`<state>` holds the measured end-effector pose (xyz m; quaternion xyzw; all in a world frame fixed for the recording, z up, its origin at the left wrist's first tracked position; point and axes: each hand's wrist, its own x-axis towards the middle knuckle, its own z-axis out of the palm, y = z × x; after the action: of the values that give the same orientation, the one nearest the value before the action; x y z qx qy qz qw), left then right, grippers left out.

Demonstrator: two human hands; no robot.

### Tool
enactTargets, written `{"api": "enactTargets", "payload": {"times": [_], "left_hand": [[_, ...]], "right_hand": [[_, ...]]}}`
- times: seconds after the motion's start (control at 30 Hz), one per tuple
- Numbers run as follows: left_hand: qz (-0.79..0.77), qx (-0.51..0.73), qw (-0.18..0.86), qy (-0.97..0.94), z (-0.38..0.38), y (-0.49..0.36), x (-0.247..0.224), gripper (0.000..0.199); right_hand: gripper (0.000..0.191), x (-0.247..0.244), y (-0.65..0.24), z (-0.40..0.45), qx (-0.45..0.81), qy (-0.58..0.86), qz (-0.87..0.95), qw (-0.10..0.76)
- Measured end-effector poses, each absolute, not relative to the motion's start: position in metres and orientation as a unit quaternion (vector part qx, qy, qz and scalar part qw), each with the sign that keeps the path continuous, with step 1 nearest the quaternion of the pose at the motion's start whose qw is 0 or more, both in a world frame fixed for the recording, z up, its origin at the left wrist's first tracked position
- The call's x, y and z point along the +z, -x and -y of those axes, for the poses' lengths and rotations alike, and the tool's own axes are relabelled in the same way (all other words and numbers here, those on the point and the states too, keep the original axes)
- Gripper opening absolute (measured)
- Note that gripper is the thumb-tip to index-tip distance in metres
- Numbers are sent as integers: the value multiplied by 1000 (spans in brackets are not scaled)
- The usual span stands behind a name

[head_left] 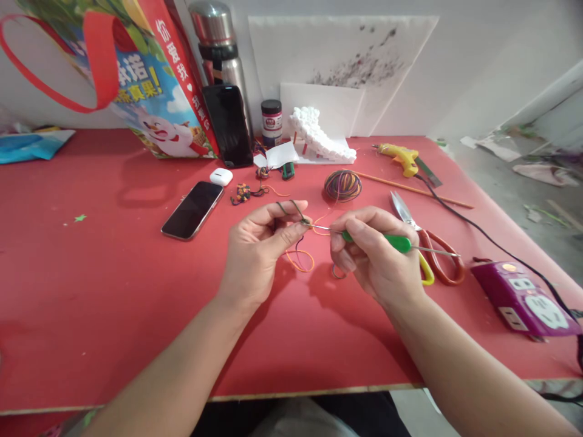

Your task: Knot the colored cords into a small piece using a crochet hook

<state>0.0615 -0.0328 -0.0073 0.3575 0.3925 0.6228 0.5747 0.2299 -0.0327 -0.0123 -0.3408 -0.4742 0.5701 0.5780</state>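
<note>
My left hand [253,254] is closed, pinching a small dark piece of yarn work [305,222] between thumb and fingertips. Dark strands loop over its raised index finger. My right hand [380,258] grips a crochet hook [399,244] by its green handle, and the thin metal tip reaches to the yarn at my left fingertips. Whether the tip passes through a stitch is too small to tell. An orange and purple yarn loop [300,269] hangs below onto the red table. Just beyond both hands sits a multicoloured ball of yarn [342,185].
Scissors [428,243] lie by my right hand, near a purple power socket [526,298], a glue gun [401,158] and a wooden stick [423,193]. A phone [193,210] and earphone case [221,176] lie left. Behind stand a gift bag [168,115], a flask [228,64] and another phone [228,125].
</note>
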Motion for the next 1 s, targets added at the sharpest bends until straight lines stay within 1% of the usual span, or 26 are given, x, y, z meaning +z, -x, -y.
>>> {"api": "enactTargets", "payload": {"times": [0.6,0.77,1.0], "left_hand": [[-395,625,539,-405,34,-59,-9,25],[-412,624,503,-434,35,-58,-8,22],[-440,614,448,-478,36,-55,-7,19]], "right_hand": [[15,-8,-227,31,580,321,459,592],[16,-11,-230,32,577,337,474,573],[16,-13,-233,33,559,346,493,569]]}}
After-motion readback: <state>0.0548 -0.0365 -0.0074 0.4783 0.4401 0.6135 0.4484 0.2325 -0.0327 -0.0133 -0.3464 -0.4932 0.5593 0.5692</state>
